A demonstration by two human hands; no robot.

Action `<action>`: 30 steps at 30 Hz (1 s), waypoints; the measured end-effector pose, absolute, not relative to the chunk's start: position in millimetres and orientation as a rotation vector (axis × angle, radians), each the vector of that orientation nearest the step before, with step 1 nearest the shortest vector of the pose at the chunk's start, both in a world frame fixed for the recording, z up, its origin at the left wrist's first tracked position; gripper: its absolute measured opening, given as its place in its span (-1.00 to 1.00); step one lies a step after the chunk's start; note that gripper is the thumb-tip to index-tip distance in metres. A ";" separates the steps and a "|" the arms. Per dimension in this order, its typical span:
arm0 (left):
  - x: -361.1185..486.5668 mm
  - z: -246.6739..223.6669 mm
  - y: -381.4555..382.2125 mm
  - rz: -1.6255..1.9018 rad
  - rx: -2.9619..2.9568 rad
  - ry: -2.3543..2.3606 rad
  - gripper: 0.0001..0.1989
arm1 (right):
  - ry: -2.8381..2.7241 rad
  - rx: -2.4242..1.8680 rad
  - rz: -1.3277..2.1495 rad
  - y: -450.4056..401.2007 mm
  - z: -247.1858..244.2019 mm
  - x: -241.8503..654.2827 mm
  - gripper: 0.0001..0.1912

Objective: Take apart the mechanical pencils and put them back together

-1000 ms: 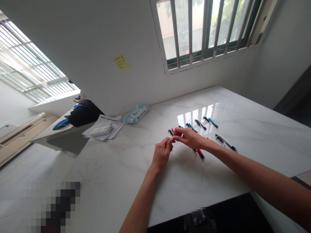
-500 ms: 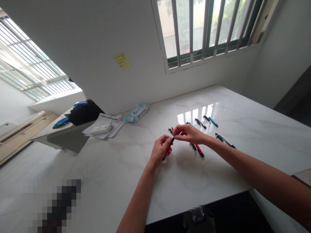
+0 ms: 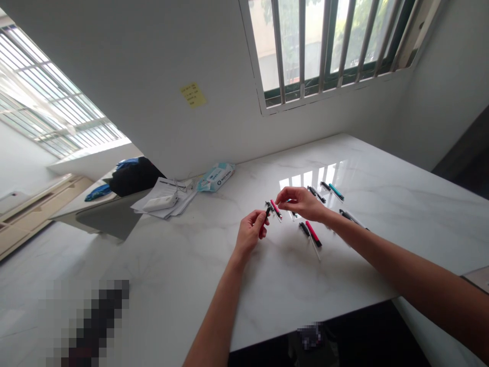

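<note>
The left hand (image 3: 250, 233) and right hand (image 3: 303, 204) are bare, with slender fingers, and both forearms (image 3: 218, 307) are uncovered. Past the surface's (image 3: 290, 290) near edge, dim shadow perhaps includes dark clothing (image 3: 319, 357).

The table (image 3: 183, 275) has a glossy white top with grey marbling, and a barred window reflects in it. Toward its wall side lie loose papers (image 3: 180, 206) and, just beside them, a pale blue wipes packet (image 3: 216, 177). Farther right, pen parts lie in small groups: a red barrel (image 3: 313, 233) beside a black piece (image 3: 303, 229) and thin white rod (image 3: 315, 247), a teal barrel (image 3: 336, 191), black parts (image 3: 316, 194), and a partly hidden white barrel (image 3: 357, 219).
</note>
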State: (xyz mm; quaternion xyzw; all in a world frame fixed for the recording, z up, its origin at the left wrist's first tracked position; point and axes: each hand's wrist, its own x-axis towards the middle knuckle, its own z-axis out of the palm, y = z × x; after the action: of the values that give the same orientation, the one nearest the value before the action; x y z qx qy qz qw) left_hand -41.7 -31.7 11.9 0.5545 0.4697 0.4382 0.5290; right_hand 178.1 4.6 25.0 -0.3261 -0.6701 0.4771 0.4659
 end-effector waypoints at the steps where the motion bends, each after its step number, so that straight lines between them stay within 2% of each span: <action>1: -42.1 10.7 -30.5 1.084 1.309 1.144 -0.58 | -1.695 -0.829 1.127 4.6 23.6 178.9 -0.87; 3: -42.8 8.5 -28.1 1.157 1.279 1.179 -0.61 | -1.843 -0.887 1.015 2.6 20.0 178.6 -0.89; 10: -43.4 5.1 -26.3 1.264 1.289 1.177 -0.74 | -2.405 -0.862 0.745 -13.8 10.2 165.3 -0.71; 18: -40.9 6.2 -26.7 1.293 1.307 1.140 -0.71 | -2.432 -0.939 0.791 -12.7 5.5 163.3 -0.71; 23: -42.6 5.0 -25.8 1.339 1.307 1.110 -0.60 | -2.399 -1.044 0.621 -13.7 13.8 167.5 -0.83; 28: -41.8 3.3 -30.8 1.277 1.515 1.186 -0.68 | -2.179 -1.230 0.638 -17.4 24.9 166.6 -0.47; 30: -39.1 3.4 -34.6 1.201 1.646 1.169 -0.70 | -2.117 -1.256 0.699 -18.9 28.2 164.8 -0.38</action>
State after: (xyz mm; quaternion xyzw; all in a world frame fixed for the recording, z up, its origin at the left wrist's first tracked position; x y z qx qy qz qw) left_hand -39.1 -34.6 3.4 0.6463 0.4590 0.4718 0.3860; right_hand 164.8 -18.9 28.2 -0.4701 -0.7925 0.2616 0.2873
